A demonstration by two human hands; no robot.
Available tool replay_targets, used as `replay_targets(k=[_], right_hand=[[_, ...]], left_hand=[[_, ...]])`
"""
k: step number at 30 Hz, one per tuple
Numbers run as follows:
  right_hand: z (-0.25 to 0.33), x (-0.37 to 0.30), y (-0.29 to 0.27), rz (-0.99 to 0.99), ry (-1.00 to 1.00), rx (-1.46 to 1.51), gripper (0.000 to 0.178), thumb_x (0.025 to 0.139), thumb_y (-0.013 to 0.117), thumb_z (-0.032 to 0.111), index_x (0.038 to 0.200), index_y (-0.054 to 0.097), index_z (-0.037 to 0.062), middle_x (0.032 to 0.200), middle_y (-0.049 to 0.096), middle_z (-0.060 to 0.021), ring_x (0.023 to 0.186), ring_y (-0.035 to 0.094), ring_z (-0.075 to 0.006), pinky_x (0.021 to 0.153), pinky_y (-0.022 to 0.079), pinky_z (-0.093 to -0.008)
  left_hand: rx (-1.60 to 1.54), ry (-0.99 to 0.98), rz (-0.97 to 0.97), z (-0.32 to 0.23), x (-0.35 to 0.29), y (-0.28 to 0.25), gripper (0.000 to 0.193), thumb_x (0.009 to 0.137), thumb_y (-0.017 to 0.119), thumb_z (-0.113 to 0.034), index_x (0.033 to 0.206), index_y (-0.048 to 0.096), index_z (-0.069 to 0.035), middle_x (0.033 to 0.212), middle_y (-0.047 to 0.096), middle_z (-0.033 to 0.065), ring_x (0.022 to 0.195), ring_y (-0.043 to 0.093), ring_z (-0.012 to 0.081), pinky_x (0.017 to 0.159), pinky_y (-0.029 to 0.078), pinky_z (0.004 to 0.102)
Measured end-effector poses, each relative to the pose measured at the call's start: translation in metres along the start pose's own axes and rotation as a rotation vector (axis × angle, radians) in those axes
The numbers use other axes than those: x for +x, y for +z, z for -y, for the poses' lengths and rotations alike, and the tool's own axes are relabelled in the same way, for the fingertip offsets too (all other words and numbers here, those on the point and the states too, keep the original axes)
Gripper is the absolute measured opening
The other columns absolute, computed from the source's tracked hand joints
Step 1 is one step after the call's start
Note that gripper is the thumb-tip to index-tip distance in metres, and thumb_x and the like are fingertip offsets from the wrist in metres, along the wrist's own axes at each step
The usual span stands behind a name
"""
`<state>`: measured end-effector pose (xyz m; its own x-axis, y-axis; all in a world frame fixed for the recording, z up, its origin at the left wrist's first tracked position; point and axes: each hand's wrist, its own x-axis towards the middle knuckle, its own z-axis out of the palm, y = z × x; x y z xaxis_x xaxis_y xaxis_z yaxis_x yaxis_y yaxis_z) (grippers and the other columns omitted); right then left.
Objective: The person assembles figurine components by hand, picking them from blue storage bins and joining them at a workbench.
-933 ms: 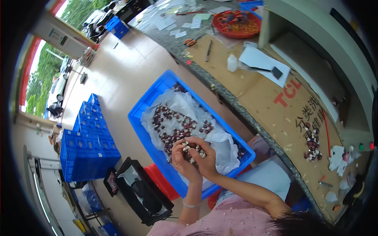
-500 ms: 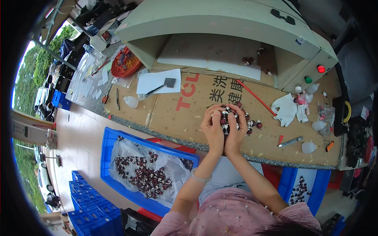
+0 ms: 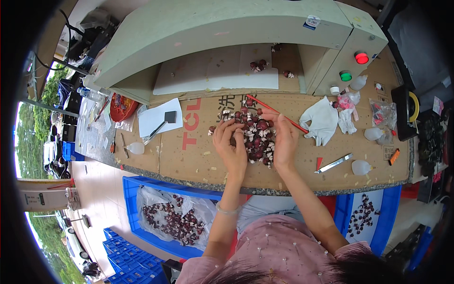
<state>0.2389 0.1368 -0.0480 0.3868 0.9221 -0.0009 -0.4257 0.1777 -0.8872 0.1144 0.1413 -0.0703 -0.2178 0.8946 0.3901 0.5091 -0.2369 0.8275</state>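
We've got our left hand at 9 o'clock, right hand at 3, loosely cupped, unclenched, around heaped round dark-red-and-white pieces.

Left hand, right hand, maroon pieces between

Beneath the fingers runs a long workbench topped with brown cardboard and edged in grey speckled stone, and beyond them, on its far side, stands a pale grey-green, box-shaped cabinet with a wide, open-fronted recess. Well to the left of the fingers, a pale section of wall separates bright openings onto leafy green trees. Lower left of the fingers, daylight gleams on a floor of glossy, light-coloured tiles.
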Motion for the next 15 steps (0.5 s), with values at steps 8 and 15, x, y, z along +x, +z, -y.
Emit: replay_targets(k=[8,15], right_hand=[[0.026,-0.051,-0.079,0.239,-0.124,-1.035,0.035,0.081,0.057,-0.009,0.115,0.059,-0.0004,0.118,0.056,-0.0104,0.091,0.061,-0.0187,0.078,0.049,-0.0290],[0.014,-0.055,-0.078,0.185,-0.221,-1.132,0.034,0.078,0.065,-0.005,0.111,0.061,0.0006,0.101,0.061,-0.0119,0.075,0.060,-0.0182,0.064,0.049,-0.0276]], left_hand=[[0.053,0.083,0.108,-0.012,-0.035,-0.036,0.028,0.080,0.057,-0.002,0.109,0.060,-0.002,0.123,0.053,0.0150,0.125,0.041,0.0348,0.102,0.034,0.0429],[0.206,0.085,0.159,-0.031,-0.087,-0.052,0.039,0.075,0.063,-0.001,0.114,0.056,-0.004,0.120,0.047,0.0157,0.111,0.044,0.0356,0.094,0.036,0.0449]])
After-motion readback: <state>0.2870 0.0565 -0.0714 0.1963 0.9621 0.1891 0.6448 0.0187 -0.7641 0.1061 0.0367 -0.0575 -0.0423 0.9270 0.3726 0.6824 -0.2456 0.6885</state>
